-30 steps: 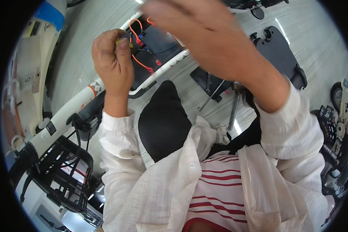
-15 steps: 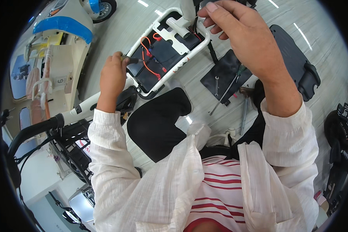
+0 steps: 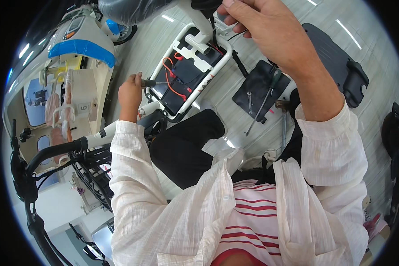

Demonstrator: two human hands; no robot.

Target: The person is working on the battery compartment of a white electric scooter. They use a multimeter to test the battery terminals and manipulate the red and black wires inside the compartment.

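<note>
My left hand (image 3: 131,95) is closed round the dark handle of a screwdriver (image 3: 150,83), its thin shaft pointing right toward the batteries. Those black batteries (image 3: 168,95), linked by orange-red cables (image 3: 177,94), lie in the white tubular frame (image 3: 199,86) of an electric bike or trike. At the top, my right hand (image 3: 275,33) is raised beside the white seat post (image 3: 199,20) under a plastic-wrapped seat (image 3: 137,9). Its thumb and fingers are bent together, and a thin black cable (image 3: 238,34) shows just below them. What they pinch is partly hidden.
A black pouch (image 3: 257,88) on the floor carries a spanner (image 3: 249,102) and a long screwdriver (image 3: 270,91). A hammer (image 3: 283,106) lies beside it. Farther right is a dark plastic cover (image 3: 334,57). Black handlebars (image 3: 53,153) stand at left, with a blue-and-white vehicle (image 3: 82,51) beyond.
The view has shifted, so the frame and floor tools sit slightly right and lower, and the wrapped seat has come in at the top. My left hand still holds the screwdriver.
</note>
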